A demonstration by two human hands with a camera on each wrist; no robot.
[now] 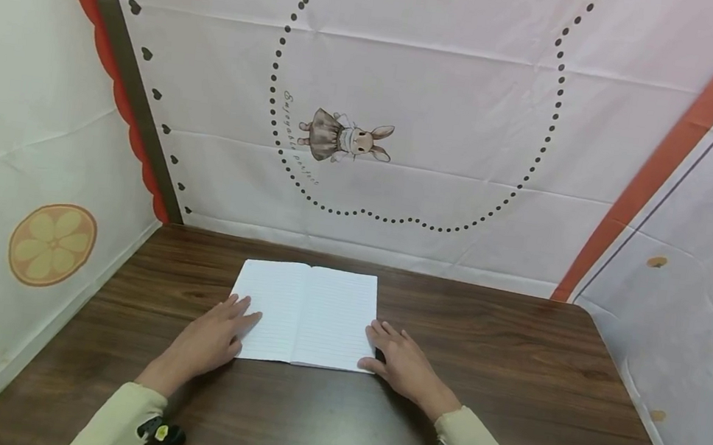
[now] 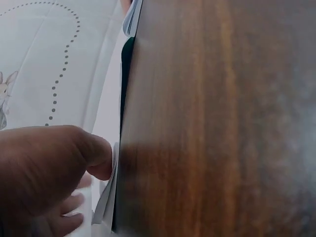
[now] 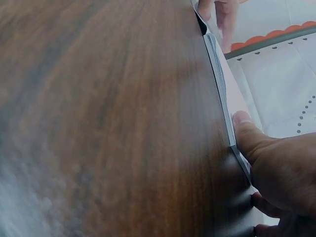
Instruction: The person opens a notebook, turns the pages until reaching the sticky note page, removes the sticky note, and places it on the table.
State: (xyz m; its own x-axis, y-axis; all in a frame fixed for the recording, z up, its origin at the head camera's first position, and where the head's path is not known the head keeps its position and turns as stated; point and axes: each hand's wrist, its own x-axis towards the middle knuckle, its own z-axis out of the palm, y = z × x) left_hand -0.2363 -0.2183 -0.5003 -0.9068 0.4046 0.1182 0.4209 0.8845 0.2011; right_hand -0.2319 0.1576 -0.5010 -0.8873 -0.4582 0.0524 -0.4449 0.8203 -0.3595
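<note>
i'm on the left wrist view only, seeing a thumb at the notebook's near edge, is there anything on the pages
Observer: The head view shows the notebook open with faintly ruled pages.
Operator: ok and what's over on the right side
Observer: The right hand is there, its thumb resting on the right-hand page.
Operator: got it, anything printed on the far left
Observer: Yes, the head view shows a citrus slice printed on the left cloth.
</note>
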